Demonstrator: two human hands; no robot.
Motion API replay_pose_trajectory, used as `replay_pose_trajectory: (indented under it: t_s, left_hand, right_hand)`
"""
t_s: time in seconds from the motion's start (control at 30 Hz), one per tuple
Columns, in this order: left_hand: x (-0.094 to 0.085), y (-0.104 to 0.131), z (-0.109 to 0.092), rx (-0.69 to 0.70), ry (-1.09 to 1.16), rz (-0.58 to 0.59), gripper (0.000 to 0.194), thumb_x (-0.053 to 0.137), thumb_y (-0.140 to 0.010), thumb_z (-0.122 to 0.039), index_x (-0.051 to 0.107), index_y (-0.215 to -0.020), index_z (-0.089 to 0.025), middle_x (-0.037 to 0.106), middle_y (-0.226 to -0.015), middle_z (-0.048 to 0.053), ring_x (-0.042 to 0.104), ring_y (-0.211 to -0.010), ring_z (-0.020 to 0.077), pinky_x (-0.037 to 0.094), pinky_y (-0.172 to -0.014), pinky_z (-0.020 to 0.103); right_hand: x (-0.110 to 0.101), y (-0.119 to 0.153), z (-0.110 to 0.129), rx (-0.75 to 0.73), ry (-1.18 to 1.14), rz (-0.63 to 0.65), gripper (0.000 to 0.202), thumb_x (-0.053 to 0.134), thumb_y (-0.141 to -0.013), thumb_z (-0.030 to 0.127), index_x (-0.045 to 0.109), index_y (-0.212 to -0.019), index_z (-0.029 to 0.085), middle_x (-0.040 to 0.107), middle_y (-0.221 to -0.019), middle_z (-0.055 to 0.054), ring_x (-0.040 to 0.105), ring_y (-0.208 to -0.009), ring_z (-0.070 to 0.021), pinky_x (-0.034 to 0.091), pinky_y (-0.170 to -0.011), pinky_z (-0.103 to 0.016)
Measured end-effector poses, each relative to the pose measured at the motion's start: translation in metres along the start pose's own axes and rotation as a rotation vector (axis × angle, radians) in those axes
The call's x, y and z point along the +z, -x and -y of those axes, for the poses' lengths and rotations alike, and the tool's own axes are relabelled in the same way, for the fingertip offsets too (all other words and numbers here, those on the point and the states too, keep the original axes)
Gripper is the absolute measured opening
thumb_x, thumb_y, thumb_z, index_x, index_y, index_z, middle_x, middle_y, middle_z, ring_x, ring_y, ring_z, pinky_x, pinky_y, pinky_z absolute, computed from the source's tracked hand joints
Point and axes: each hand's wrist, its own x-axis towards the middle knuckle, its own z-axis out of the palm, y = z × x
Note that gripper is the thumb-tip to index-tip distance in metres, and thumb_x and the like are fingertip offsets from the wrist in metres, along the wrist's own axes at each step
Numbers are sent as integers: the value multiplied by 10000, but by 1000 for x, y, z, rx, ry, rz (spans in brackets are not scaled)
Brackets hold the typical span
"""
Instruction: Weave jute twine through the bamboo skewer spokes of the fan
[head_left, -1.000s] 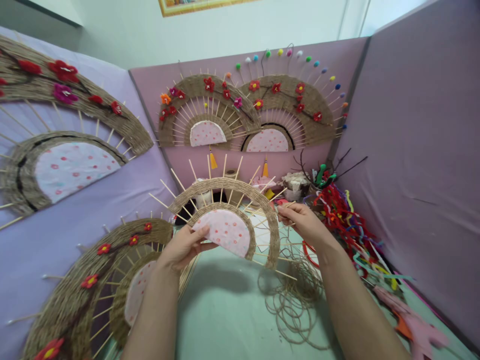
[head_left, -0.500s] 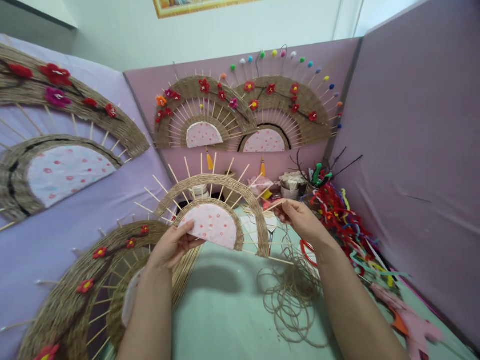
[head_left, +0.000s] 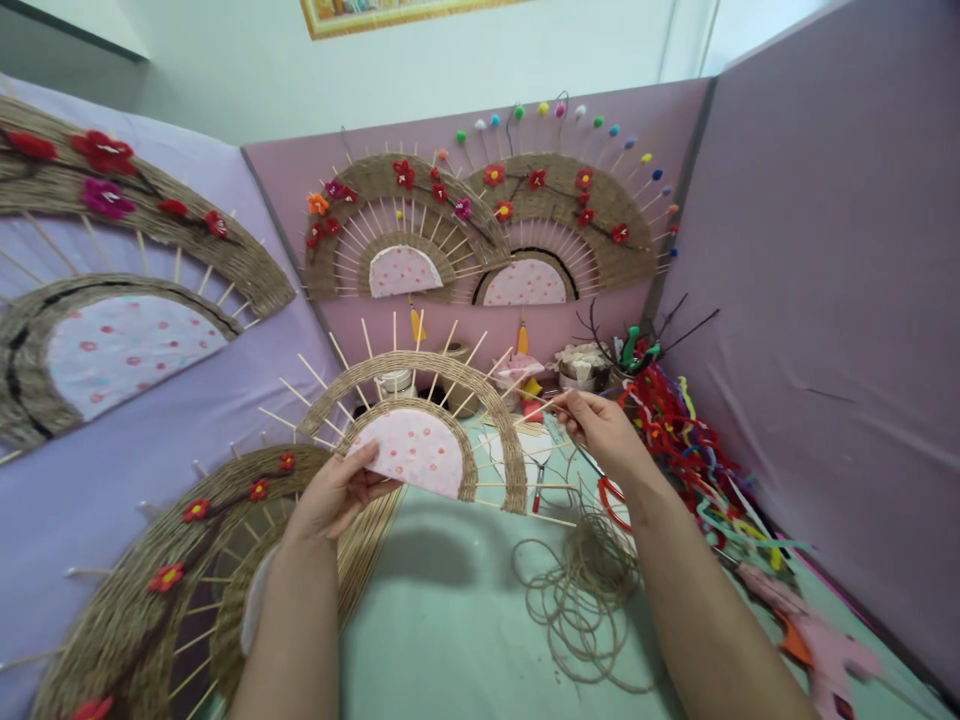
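Observation:
My left hand (head_left: 349,492) grips the lower left of a half-round fan (head_left: 414,452), its thumb on the pink dotted centre. Twine is woven in an inner band and an outer arch (head_left: 514,445) over thin wooden sticks that spread outward. At the fan's right side my right hand (head_left: 592,420) is closed, thumb and fingers pinched near the end of a stick; whether it also holds twine is too small to tell. Loose twine (head_left: 592,590) lies coiled on the table below.
Scissors with red handles (head_left: 615,502) lie beside the twine. A pink glue gun (head_left: 814,630) and colourful fuzzy strips (head_left: 686,450) are at the right. Finished fans (head_left: 172,560) stand left and on the back panel. Bundled sticks (head_left: 367,550) lie under my left hand.
The fan and both hands have shifted slightly left in the view. My right hand's fingers have closed up a little near the stick's end, and the scissors show more.

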Motion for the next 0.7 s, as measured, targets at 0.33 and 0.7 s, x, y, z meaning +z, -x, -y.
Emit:
replay_pose_trajectory:
  t_s: [0.33, 0.7]
  left_hand:
    - [6, 3, -1, 4, -10, -41, 176, 640, -761, -113, 633, -937, -115, 743, -781, 106, 712, -664, 197, 604, -641, 311]
    - [9, 4, -4, 41, 126, -119, 156, 532, -828, -71, 614, -947, -131, 732, -751, 78, 703, -642, 178, 601, -632, 308]
  right_hand:
    - [2, 6, 10, -146, 128, -111, 449, 588, -768, 619, 690, -783, 182, 580, -680, -25, 502, -625, -142, 395, -550, -251]
    - [6, 3, -1, -93, -170, 59, 459, 573, -776, 637, 679, -836, 195, 560, -684, -25, 478, -616, -127, 389, -563, -256]
